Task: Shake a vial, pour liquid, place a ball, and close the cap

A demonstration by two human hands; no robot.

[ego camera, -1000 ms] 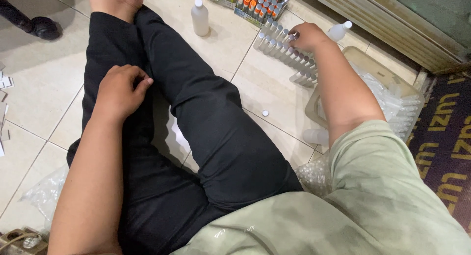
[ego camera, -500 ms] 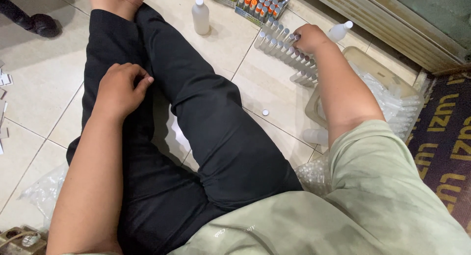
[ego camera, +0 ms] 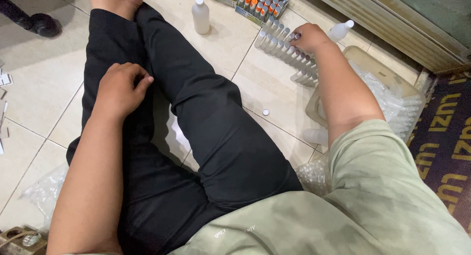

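The person sits on a pale tiled floor [ego camera: 44, 88] with legs in black trousers [ego camera: 206, 117] stretched away from the camera. The left hand [ego camera: 120, 90] rests on the left thigh, fingers curled loosely together and holding nothing. The right hand [ego camera: 308, 38] reaches to the far right and lies over a row of small clear plastic vials [ego camera: 289, 56] lined up on the floor; its fingers bend down onto the vial tops, but whether they pinch one cannot be told. Just right of that hand a white plastic bottle with a white cap [ego camera: 339, 31] lies tilted. Near the right forearm stands a clear plastic tub [ego camera: 363, 56] filled with more clear vials. Beyond the row, at the far edge, a box of orange-capped tubes [ego camera: 260, 2] sits, and left of it a white capped bottle [ego camera: 200, 15] stands upright. A small white cap [ego camera: 265, 112] lies alone on the tile beside the right knee.
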